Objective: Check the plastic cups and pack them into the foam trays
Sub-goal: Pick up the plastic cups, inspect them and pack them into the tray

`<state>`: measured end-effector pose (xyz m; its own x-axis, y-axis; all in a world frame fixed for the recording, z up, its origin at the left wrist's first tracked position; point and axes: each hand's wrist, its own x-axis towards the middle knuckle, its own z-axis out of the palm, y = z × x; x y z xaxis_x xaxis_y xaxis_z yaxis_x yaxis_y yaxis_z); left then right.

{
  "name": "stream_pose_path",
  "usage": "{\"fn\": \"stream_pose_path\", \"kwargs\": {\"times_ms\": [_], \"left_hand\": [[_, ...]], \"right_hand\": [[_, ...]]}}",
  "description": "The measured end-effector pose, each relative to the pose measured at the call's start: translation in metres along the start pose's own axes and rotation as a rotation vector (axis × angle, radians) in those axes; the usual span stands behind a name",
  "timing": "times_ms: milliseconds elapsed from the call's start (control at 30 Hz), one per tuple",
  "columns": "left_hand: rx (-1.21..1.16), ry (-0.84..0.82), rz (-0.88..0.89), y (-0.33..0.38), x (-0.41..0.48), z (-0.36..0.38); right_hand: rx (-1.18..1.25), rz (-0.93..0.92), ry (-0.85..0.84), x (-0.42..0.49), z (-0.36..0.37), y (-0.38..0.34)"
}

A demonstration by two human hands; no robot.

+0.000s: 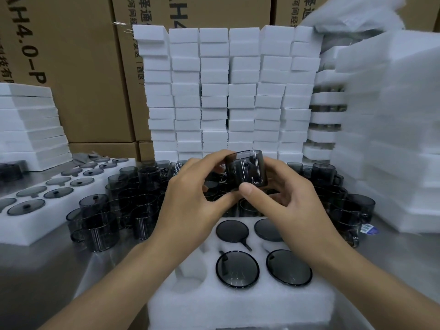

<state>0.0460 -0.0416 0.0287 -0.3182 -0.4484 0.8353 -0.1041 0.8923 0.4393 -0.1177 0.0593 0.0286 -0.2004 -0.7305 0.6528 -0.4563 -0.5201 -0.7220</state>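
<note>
Smoked plastic cup (pixel 246 168) gripped by both left hand (pixel 190 198) & right hand (pixel 288 201), held above foam tray (pixel 238 303) w/ four cups seated. Best turned slowly, checking for flaws, before seating in an empty pocket.

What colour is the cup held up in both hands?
The cup is translucent smoky dark grey, clearest in the head view.
</note>
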Motion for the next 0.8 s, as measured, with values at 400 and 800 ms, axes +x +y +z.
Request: {"fn": "stream_pose_path", "kwargs": {"times_ms": [400, 800], "left_hand": [[-0.022, 0.007, 0.071, 0.006, -0.001, -0.001], [-0.065, -0.016, 0.074, 0.009, -0.002, 0.001]], "right_hand": [[-0.22, -0.048, 0.254, -0.001, 0.0, -0.004], [0.273, 0.262, 0.117, 0.005, 0.008, -0.001]]}}
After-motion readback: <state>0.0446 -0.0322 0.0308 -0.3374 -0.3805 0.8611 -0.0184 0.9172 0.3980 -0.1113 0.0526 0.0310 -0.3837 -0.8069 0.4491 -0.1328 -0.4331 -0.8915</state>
